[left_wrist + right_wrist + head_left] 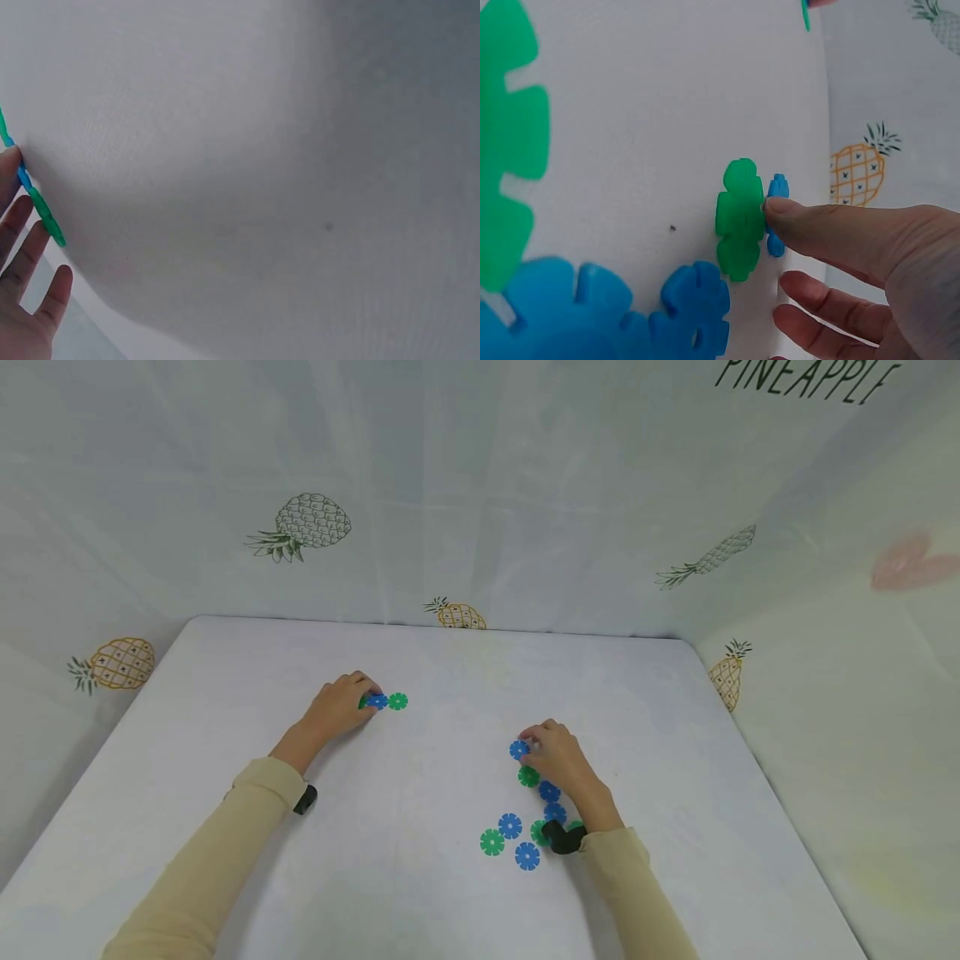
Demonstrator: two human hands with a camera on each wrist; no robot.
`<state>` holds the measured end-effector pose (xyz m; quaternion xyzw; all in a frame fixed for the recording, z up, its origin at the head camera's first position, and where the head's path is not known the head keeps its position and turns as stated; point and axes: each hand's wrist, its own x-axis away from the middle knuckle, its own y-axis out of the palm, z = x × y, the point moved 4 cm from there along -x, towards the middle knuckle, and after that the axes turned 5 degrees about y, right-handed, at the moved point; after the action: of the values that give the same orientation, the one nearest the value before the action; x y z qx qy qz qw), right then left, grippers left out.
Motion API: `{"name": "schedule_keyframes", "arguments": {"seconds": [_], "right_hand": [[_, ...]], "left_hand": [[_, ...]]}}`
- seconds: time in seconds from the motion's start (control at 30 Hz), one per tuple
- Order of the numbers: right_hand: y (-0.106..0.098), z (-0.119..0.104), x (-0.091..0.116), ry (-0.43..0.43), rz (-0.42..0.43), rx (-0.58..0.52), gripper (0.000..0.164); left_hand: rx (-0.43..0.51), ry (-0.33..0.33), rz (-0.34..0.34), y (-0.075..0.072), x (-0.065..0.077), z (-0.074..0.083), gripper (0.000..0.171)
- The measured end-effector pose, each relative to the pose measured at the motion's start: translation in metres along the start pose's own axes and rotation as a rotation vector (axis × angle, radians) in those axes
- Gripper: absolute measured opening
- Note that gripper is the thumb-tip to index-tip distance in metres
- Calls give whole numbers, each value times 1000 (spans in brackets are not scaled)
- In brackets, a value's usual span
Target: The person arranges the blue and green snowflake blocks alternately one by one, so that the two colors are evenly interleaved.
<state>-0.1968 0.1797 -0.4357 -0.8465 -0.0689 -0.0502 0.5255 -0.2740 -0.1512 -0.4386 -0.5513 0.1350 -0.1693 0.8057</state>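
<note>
Toward the table's back left, my left hand [339, 707] holds a short row of plastic snowflake discs between thumb and fingers. A blue disc [377, 702] sits in the middle of the row, a green disc [398, 701] at its right end; another green one is mostly hidden by the fingers. Edge-on in the left wrist view, a green disc [47, 217] follows the blue. Right of centre, my right hand [561, 760] pinches a single blue snowflake disc [778, 216] by its edge. Just nearer lies a loose green disc [739, 219].
Below and beside the right wrist lie several more discs, among them a blue disc [527, 856], another blue disc [510, 826] and a green disc [492, 842]. The wrist camera partly covers some. A pineapple-print curtain [465, 510] hangs behind the white table [420, 877].
</note>
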Motion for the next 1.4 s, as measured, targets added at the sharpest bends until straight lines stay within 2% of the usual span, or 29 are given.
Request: {"name": "schedule_keyframes", "arguments": {"seconds": [0.43,0.9,1.4], "right_hand": [[4,-1,-5,-8,22,100,25],[2,-3,-4,-1,7,101,25],[3,-2,-4,-2,12,109,25]], "left_hand": [[-36,4,-3,-1,-1,3,33],[-58,-3,-10,1,-1,-1,39],[16,6,4,5,0,7,45]]}}
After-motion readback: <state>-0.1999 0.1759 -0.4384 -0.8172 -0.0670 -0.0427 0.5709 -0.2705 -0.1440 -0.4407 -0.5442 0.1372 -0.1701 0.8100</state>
